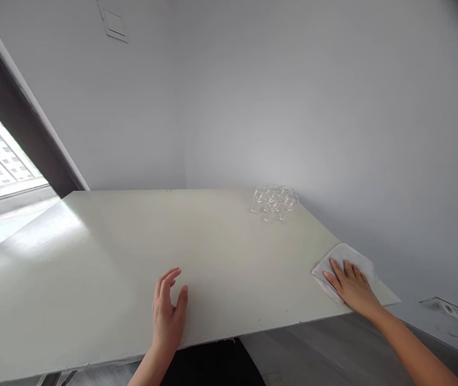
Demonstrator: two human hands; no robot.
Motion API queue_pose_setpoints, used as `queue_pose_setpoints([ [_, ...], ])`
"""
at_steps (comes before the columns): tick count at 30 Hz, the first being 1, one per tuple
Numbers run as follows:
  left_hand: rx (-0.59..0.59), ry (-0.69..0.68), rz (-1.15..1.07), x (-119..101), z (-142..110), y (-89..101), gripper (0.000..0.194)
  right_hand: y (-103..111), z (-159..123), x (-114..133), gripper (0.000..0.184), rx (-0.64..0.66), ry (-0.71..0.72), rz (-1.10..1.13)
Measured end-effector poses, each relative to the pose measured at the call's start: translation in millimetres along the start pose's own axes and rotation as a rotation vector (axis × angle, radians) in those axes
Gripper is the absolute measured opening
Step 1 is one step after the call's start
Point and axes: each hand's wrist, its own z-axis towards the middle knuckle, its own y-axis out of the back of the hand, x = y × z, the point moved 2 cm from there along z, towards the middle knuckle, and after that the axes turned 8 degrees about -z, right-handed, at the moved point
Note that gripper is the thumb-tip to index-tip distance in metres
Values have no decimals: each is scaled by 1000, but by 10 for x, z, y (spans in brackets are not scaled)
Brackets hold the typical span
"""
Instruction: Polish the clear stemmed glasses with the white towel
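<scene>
My right hand (352, 285) lies flat with fingers spread on a white cloth (347, 253), pressing it onto the white tabletop (213, 241) near the right corner. The cloth looks folded and reaches close to the table's edge on the wall side. My left hand (168, 308) is open above the front part of the table, fingers slightly bent and thumb apart, holding nothing. Whether its side touches the surface, I cannot tell. Several clear stemmed glasses (273, 199) stand upright in a close group at the far right of the table.
Grey walls (233, 107) border the table at the back and right. A window (1, 150) with a dark frame is on the left. A wall switch (113, 22) sits high up, and a socket plate (450, 310) sits low at right. Grey floor (301, 348) shows below the front edge.
</scene>
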Motion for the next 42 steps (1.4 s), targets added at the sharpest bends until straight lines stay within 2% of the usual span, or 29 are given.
queue_pose_setpoints([
  [4,-2,-39,-18,52,3,-5,30,104,-441,391,85,-35,199,87],
  [6,17,6,-33,59,0,-7,31,268,-640,695,79,-15,382,176],
  [8,42,63,-46,58,-5,-6,31,475,-807,1037,65,22,579,288],
  [10,61,102,-59,59,-9,-4,31,675,-906,1388,49,60,750,388],
  [13,82,116,-66,80,0,-7,31,866,-843,1912,49,76,942,422],
  [16,135,69,-16,106,27,-23,26,904,-496,2441,64,54,1068,336],
  [18,168,33,36,117,43,-31,24,893,-141,2788,68,50,1080,260],
  [21,180,25,93,123,46,-30,24,912,469,3251,72,69,979,183],
  [25,202,34,104,114,13,-75,25,1020,1213,3698,71,104,720,113],
  [28,112,39,77,126,-12,-137,22,1109,1574,4006,72,109,638,100],
  [30,26,25,58,146,-23,-166,21,1163,1675,4256,74,111,628,101],
  [33,-57,-17,48,162,-32,-167,20,1237,1574,4703,75,107,690,113],
  [37,-149,-73,64,116,-23,-88,20,1295,1039,5224,74,97,894,141],
  [40,-163,-116,98,57,1,-22,20,1282,524,5331,76,87,1085,164],
  [42,-153,-144,120,26,13,11,21,1259,204,5214,77,64,1249,193],
])
